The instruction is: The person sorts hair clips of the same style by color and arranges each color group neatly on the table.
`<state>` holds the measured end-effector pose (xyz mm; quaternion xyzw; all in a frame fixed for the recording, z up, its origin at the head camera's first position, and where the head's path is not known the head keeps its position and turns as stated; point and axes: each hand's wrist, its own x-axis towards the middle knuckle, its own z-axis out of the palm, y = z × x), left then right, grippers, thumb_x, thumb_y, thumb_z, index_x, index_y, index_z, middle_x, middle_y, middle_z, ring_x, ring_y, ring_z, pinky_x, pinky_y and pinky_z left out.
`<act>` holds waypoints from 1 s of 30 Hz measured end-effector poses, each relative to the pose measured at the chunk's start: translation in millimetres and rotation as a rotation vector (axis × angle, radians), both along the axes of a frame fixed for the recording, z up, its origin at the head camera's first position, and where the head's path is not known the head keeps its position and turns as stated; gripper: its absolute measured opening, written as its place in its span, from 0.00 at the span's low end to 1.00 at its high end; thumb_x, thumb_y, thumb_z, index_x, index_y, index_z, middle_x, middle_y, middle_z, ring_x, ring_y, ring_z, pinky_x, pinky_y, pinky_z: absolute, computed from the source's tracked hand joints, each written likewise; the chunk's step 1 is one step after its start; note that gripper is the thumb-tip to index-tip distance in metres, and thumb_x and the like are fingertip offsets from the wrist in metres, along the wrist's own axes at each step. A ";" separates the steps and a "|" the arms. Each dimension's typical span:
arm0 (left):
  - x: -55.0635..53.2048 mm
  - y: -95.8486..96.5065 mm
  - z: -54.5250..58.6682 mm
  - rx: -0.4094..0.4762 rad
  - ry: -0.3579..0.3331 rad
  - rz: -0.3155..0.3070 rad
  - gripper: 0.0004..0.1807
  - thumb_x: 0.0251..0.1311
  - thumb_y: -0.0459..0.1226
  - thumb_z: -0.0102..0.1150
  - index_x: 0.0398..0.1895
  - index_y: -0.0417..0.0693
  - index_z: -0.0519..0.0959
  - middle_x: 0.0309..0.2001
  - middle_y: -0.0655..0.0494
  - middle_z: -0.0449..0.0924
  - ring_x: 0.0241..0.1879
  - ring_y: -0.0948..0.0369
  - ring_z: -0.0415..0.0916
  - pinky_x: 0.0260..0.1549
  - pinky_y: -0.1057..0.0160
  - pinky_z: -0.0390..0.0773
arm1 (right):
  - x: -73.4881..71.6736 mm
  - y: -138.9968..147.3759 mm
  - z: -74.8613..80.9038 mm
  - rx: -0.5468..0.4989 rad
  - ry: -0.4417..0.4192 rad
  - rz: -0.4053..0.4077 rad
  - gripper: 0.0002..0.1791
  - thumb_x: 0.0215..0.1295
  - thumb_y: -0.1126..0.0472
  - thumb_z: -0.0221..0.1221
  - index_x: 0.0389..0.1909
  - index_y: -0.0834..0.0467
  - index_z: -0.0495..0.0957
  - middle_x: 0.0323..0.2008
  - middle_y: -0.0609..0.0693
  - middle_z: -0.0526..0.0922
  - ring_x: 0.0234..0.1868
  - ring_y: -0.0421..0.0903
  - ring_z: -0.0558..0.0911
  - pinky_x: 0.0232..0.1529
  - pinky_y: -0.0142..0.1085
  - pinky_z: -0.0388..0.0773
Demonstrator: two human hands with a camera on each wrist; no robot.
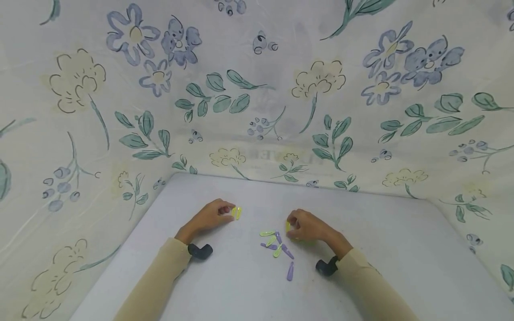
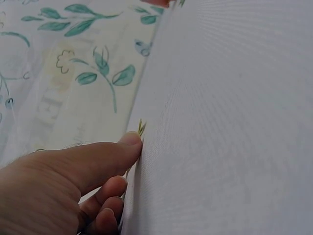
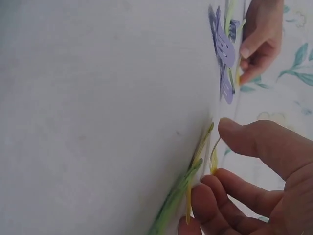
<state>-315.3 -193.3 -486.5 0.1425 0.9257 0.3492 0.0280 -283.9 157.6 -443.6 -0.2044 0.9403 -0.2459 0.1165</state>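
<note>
My left hand [image 1: 210, 215] is low at the tabletop's left part, thumb and forefinger pinching a yellow hair clip [image 1: 234, 212]. Right beside it lies a second yellow hair clip [image 1: 238, 213]. In the left wrist view, thin yellow clip tips [image 2: 141, 128] poke out past the thumb. Between thumb and forefinger, my right hand [image 1: 308, 225] holds another yellow hair clip [image 3: 214, 159] by its ends. Under that hand lie a green hair clip [image 3: 177, 198] and a yellow one [image 3: 204, 142], mostly hidden from the head view.
Between the hands is a loose pile of purple hair clips [image 1: 287, 251] and light green hair clips [image 1: 267, 233]. A lone purple clip [image 1: 290, 271] lies nearer the front. The white tabletop [image 1: 241, 285] meets a flower-patterned sheet [image 1: 257, 107] at its back and sides.
</note>
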 end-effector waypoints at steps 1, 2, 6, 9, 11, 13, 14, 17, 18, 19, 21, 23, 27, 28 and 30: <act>-0.2 -0.2 0.8 -0.001 0.000 0.003 0.23 0.59 0.43 0.69 0.58 0.52 0.81 0.41 0.59 0.77 0.43 0.61 0.72 0.47 0.59 0.74 | -0.5 -0.6 1.5 0.000 -0.005 -0.008 0.21 0.58 0.58 0.71 0.50 0.58 0.79 0.41 0.47 0.79 0.39 0.42 0.76 0.45 0.37 0.78; 0.0 -0.5 1.6 -0.004 0.003 0.004 0.23 0.59 0.43 0.69 0.58 0.52 0.81 0.41 0.60 0.76 0.43 0.61 0.72 0.47 0.59 0.74 | -0.7 -0.9 2.6 -0.001 -0.008 -0.016 0.21 0.58 0.58 0.71 0.50 0.58 0.79 0.40 0.47 0.79 0.39 0.42 0.76 0.45 0.37 0.78; 3.4 -1.3 6.1 -0.002 0.011 -0.006 0.23 0.59 0.42 0.69 0.58 0.51 0.81 0.41 0.59 0.76 0.43 0.61 0.72 0.47 0.58 0.74 | -0.4 -2.0 5.5 -0.016 -0.018 -0.048 0.20 0.57 0.58 0.71 0.49 0.58 0.79 0.40 0.48 0.80 0.39 0.43 0.77 0.43 0.37 0.79; 6.9 -0.9 8.1 0.006 0.003 -0.007 0.23 0.59 0.42 0.69 0.58 0.50 0.81 0.41 0.58 0.76 0.43 0.60 0.72 0.48 0.58 0.74 | 0.1 -1.7 4.7 -0.031 -0.007 -0.063 0.19 0.57 0.58 0.71 0.48 0.58 0.79 0.39 0.48 0.80 0.38 0.43 0.77 0.42 0.36 0.79; 7.6 -0.6 7.2 0.002 -0.002 0.003 0.22 0.59 0.42 0.69 0.58 0.51 0.81 0.41 0.59 0.76 0.43 0.61 0.72 0.48 0.58 0.74 | 0.2 -1.9 4.9 -0.046 0.010 -0.064 0.19 0.56 0.58 0.71 0.47 0.58 0.79 0.38 0.47 0.80 0.38 0.42 0.77 0.42 0.36 0.79; 8.5 -0.4 6.1 0.006 -0.001 0.011 0.22 0.59 0.41 0.70 0.57 0.52 0.81 0.41 0.59 0.76 0.43 0.61 0.72 0.48 0.58 0.74 | 0.1 -2.9 6.1 -0.070 0.035 -0.055 0.19 0.56 0.58 0.72 0.46 0.58 0.79 0.38 0.47 0.80 0.37 0.42 0.77 0.40 0.35 0.79; 8.9 -0.3 5.3 0.006 0.004 0.016 0.22 0.58 0.41 0.70 0.57 0.52 0.81 0.41 0.60 0.76 0.43 0.61 0.72 0.48 0.58 0.74 | 0.0 -3.5 6.9 -0.084 0.048 -0.045 0.18 0.56 0.58 0.72 0.45 0.58 0.79 0.38 0.48 0.80 0.37 0.42 0.77 0.40 0.35 0.78; 11.0 0.2 2.7 0.002 0.015 0.008 0.22 0.58 0.41 0.70 0.56 0.51 0.81 0.40 0.60 0.76 0.42 0.62 0.72 0.47 0.58 0.74 | 0.9 -5.8 9.5 -0.122 0.071 -0.019 0.18 0.56 0.58 0.71 0.45 0.59 0.78 0.37 0.48 0.80 0.37 0.42 0.77 0.38 0.35 0.78; 11.9 0.6 2.2 0.002 0.014 0.003 0.22 0.58 0.41 0.70 0.56 0.51 0.81 0.40 0.60 0.76 0.42 0.62 0.72 0.47 0.59 0.74 | 1.4 -6.9 10.6 -0.132 0.073 -0.015 0.18 0.56 0.58 0.71 0.45 0.59 0.78 0.37 0.49 0.80 0.37 0.42 0.78 0.37 0.35 0.78; 12.5 1.2 1.5 0.000 0.011 -0.001 0.22 0.58 0.41 0.70 0.56 0.51 0.81 0.40 0.60 0.76 0.42 0.62 0.72 0.47 0.59 0.74 | 1.9 -8.0 11.3 -0.137 0.078 -0.006 0.18 0.56 0.58 0.71 0.45 0.59 0.78 0.38 0.49 0.80 0.37 0.42 0.78 0.37 0.34 0.78; 13.9 2.3 0.7 -0.005 0.004 -0.006 0.22 0.58 0.41 0.70 0.57 0.51 0.82 0.40 0.60 0.76 0.42 0.62 0.72 0.47 0.59 0.74 | 2.9 -10.7 13.3 -0.149 0.087 0.013 0.18 0.56 0.57 0.71 0.45 0.59 0.78 0.38 0.49 0.81 0.37 0.42 0.79 0.37 0.33 0.78; 14.6 3.6 1.1 -0.002 0.002 0.000 0.22 0.58 0.41 0.70 0.56 0.51 0.82 0.40 0.60 0.76 0.42 0.62 0.72 0.47 0.58 0.75 | 3.0 -15.2 16.7 -0.162 0.108 0.028 0.18 0.57 0.56 0.71 0.45 0.60 0.78 0.38 0.50 0.81 0.37 0.42 0.80 0.37 0.33 0.79; 13.4 4.5 3.4 0.006 0.001 0.040 0.21 0.57 0.41 0.70 0.55 0.53 0.83 0.39 0.61 0.76 0.42 0.62 0.72 0.47 0.58 0.75 | -2.2 -27.7 24.0 -0.175 0.146 0.060 0.18 0.59 0.55 0.69 0.46 0.60 0.79 0.39 0.50 0.82 0.38 0.42 0.81 0.39 0.34 0.79; 12.8 4.6 4.2 0.005 0.004 0.048 0.21 0.57 0.41 0.70 0.55 0.54 0.83 0.39 0.61 0.77 0.42 0.62 0.72 0.47 0.58 0.75 | -4.0 -31.5 26.0 -0.179 0.150 0.060 0.19 0.59 0.55 0.69 0.46 0.59 0.79 0.39 0.50 0.82 0.38 0.42 0.81 0.39 0.34 0.80; 11.4 4.2 6.3 0.009 0.008 0.061 0.21 0.57 0.42 0.70 0.55 0.55 0.83 0.39 0.61 0.77 0.42 0.61 0.73 0.47 0.58 0.75 | -8.0 -39.7 29.9 -0.181 0.152 0.066 0.19 0.59 0.55 0.69 0.47 0.59 0.79 0.40 0.49 0.82 0.38 0.41 0.81 0.41 0.35 0.79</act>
